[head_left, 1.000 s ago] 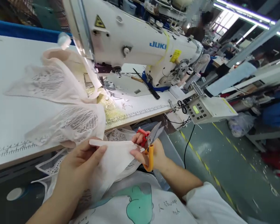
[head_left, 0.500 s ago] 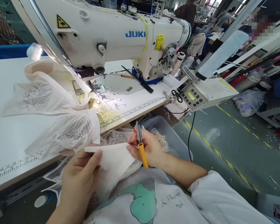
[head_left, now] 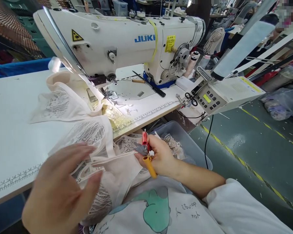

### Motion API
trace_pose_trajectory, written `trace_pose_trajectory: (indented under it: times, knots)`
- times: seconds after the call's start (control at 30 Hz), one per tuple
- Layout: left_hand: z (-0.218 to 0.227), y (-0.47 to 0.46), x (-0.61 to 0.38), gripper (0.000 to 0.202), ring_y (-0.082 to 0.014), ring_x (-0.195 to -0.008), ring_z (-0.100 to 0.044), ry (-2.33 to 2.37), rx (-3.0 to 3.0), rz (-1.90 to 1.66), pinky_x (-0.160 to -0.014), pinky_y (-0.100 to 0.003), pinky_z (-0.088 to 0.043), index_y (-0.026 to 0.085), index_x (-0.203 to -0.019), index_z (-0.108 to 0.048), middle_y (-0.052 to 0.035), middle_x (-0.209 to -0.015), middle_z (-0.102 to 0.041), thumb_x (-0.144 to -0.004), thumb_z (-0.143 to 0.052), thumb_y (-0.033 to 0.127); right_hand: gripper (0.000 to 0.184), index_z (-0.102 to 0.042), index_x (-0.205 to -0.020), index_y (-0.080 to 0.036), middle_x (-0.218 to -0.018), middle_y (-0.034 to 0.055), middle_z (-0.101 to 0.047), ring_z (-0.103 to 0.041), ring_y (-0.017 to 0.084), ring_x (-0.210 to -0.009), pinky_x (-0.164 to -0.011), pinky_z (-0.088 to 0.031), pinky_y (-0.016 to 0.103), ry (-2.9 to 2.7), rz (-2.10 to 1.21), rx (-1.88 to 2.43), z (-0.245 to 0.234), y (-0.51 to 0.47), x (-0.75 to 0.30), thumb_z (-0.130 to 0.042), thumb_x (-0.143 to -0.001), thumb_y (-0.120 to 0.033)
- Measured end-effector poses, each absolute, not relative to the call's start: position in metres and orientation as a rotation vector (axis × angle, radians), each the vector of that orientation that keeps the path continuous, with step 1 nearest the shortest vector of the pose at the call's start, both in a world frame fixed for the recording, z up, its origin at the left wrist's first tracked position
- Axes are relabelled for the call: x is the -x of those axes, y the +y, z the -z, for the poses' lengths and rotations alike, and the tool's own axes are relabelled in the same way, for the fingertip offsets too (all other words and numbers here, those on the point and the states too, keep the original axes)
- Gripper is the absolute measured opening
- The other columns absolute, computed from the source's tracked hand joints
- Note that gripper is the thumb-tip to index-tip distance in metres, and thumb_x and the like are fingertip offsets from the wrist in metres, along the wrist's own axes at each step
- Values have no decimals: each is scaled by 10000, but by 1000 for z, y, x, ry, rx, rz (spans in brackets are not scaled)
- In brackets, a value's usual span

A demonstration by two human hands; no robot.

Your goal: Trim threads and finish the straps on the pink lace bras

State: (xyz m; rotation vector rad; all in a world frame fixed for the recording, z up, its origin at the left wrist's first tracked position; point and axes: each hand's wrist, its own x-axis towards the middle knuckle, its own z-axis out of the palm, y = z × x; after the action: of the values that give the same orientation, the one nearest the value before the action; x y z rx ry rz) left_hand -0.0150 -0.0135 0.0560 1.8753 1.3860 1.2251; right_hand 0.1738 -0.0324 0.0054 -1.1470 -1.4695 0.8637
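Note:
My right hand point(head_left: 162, 155) is closed around a pair of thread snips point(head_left: 142, 149) with a red and an orange sleeve on the handles. Its thumb and fingertips also pinch the edge of a cream garment piece point(head_left: 122, 170) with lace parts, which hangs down over my lap. My left hand point(head_left: 63, 185), slightly blurred, is off the cloth, thumb and fingers apart, just left of the piece's folded end. Beyond it on the table, a pale lace bra point(head_left: 61, 100) runs under the head of a white sewing machine point(head_left: 127, 45). One lace cup point(head_left: 88, 133) spreads toward the table's front edge.
A grey plastic bin point(head_left: 197, 151) with cream straps point(head_left: 173, 144) stands below the table edge. A black-handled tool point(head_left: 157, 89) lies on the machine bed. The control box point(head_left: 230, 92) juts out at right, its cable hanging to the floor.
My left hand has let go of the cloth and moved left and toward me, its fingers spreading. The snips have turned in my right hand. The view has shifted slightly left.

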Motion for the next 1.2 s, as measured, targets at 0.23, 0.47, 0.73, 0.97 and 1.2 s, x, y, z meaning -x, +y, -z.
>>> trace_pose_trajectory:
  times: [0.23,0.47,0.73,0.97,1.2]
  knots:
    - [-63,10,-1,319,-145,-592,-541,908,-2437,-315,-533,-243,-410,216,-720,-629,-12,-654,-589,-849,-356,320,177,-450,-759,-200,-750,11,-543,-499,132,-651,-584,-407,242,-1539,-893,1076,-7,-35,-173,-597,-664,-179]
    - [-52,17,8,213,-124,-606,-546,939,-1958,-362,-523,-182,-419,220,-694,-641,9,-618,-579,-800,-497,336,192,-451,-776,-194,-752,29,-548,-483,124,-608,-561,-428,260,-1463,-1028,1120,-7,-35,-177,-596,-701,-293]
    - [-50,9,1,163,-108,-485,-515,1114,-1323,-521,-416,-171,-396,202,-612,-680,1,-537,-586,-642,-662,361,212,-496,-727,-177,-641,-10,-512,-432,90,-526,-498,-386,223,-1335,-1245,1209,-9,-36,-177,-628,-683,-337]
    - [-45,3,-7,147,-92,-436,-482,1207,-1084,-639,-390,-170,-375,180,-593,-689,2,-494,-592,-545,-719,316,240,-496,-723,-182,-641,-7,-531,-474,103,-553,-511,-414,230,-1238,-1320,1176,-7,-33,-175,-666,-659,-339]
    - [-43,4,-5,197,-86,-468,-468,1159,-1188,-644,-402,-164,-349,171,-555,-668,-1,-515,-583,-584,-700,363,154,-513,-808,-215,-811,20,-586,-539,148,-748,-654,-436,280,-1305,-924,1152,-8,-40,-188,-631,-715,-253]
